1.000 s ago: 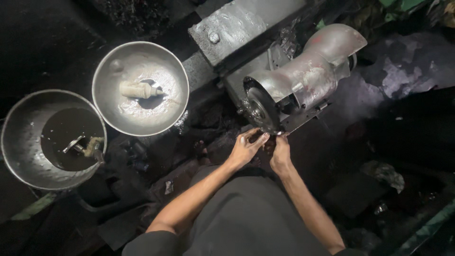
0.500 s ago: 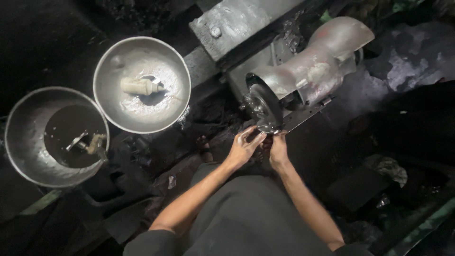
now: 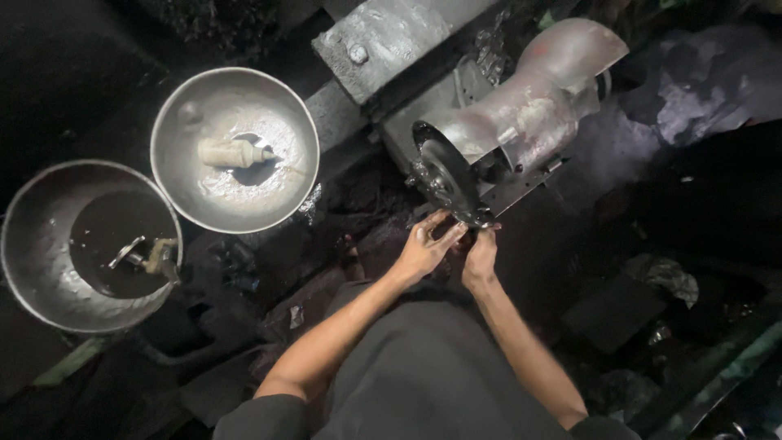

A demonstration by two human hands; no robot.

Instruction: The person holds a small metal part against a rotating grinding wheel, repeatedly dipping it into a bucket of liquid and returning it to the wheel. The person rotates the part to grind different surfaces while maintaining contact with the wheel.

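Between the fingers of the left hand (image 3: 423, 248) and right hand (image 3: 481, 259), something small seems pinched, too dark to tell, against the grinding wheel (image 3: 446, 181) just above. Farther left sit two metal bowls (image 3: 171, 138).

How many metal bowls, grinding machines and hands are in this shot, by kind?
Metal bowls: 2, one holding a pale bottle, one with dark liquid
Grinding machine: 1
Hands: 2, left hand, right hand
Total: 5
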